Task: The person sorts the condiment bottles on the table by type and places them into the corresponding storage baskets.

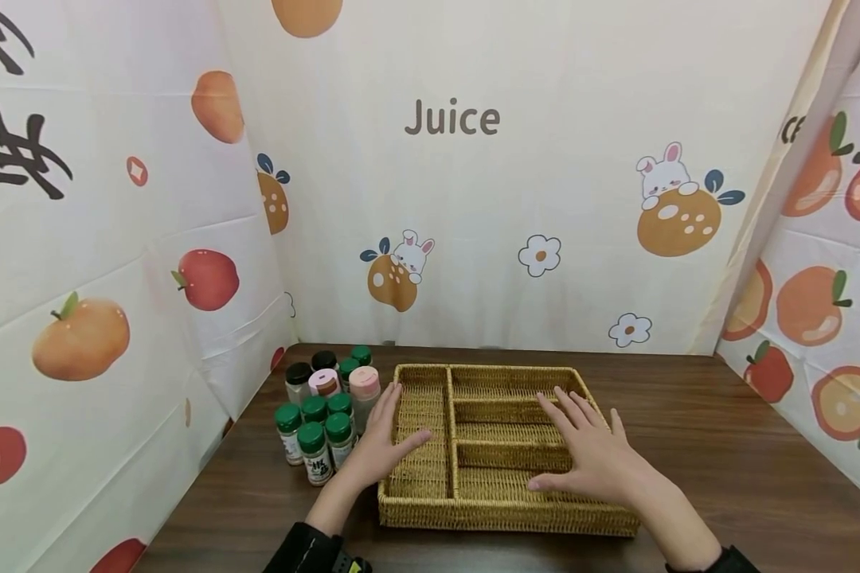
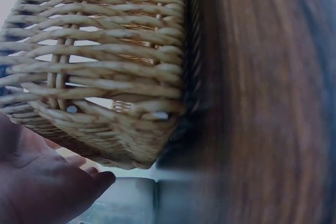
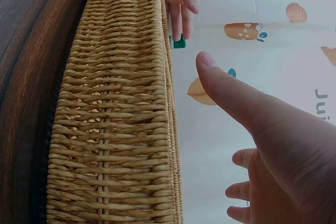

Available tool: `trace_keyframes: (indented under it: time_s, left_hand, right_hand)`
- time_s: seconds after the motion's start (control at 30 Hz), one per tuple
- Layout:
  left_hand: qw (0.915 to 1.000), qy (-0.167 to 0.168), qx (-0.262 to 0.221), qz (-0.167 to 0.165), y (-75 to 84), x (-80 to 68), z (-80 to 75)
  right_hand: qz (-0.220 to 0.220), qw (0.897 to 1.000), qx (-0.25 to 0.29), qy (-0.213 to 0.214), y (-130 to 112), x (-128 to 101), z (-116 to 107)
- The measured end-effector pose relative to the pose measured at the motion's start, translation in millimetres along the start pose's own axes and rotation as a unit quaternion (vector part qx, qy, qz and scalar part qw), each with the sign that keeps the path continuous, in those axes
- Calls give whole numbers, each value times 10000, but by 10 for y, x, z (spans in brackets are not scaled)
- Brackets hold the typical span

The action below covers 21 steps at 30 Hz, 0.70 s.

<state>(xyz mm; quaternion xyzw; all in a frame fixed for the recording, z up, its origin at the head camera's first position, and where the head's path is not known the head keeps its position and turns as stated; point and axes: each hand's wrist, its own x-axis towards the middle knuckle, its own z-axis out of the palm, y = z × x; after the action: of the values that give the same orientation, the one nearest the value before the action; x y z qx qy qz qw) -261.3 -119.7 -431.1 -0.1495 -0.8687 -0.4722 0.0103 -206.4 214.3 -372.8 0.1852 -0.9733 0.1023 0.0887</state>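
Observation:
A woven basket [image 1: 516, 517] lies on the table, with one long compartment on the left and three stacked on the right. My left hand [image 1: 381, 450] is over its left side, thumb spread inward and fingers straight toward the back. Over the right-hand compartments hovers my right hand [image 1: 602, 458], fingers fanned out. Neither hand holds anything. In the left wrist view, the basket's corner [image 2: 105, 66] stands beside the left hand [image 2: 47, 187]. The right wrist view shows the basket's front wall [image 3: 115, 119] and the raised thumb of the right hand [image 3: 278, 135].
Several small seasoning jars with green caps [image 1: 311, 438] stand in a cluster left of the basket. Among them are jars with black caps [image 1: 299, 374] and pink caps [image 1: 364, 382]. A printed curtain [image 1: 459, 199] hangs behind the brown wooden table [image 1: 702, 446] and along both sides.

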Motion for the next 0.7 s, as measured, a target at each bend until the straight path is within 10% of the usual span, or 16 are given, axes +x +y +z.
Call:
trace_keyframes:
  time_s: [0.7]
  left_hand:
    - [9762, 82, -1932, -979, -76, -23, -19]
  right_hand:
    - [-120, 9998, 184, -14, -171, 105, -16]
